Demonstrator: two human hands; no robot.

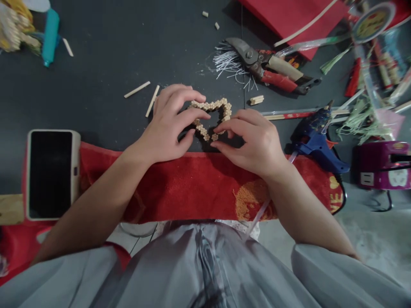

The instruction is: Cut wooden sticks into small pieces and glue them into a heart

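A small heart-shaped ring (221,104), built from pale wooden stick pieces grouped like little flowers, sits on the dark table in front of me. My left hand (175,122) is curled over its left side, fingertips on the pieces and covering part of them. At the heart's lower point, the thumb and index finger of my right hand (252,139) pinch a small flower-shaped wooden piece (214,137). A narrow dark gap shows between that piece and the heart's left lower end.
Thin wooden sticks (137,90) lie left of the heart. Pruning shears (272,68) and a short stick bundle (257,100) are beyond it. At right are a blue glue gun (316,141) and a purple box (383,164). A phone-like device (51,175) rests left of the red cloth (186,188).
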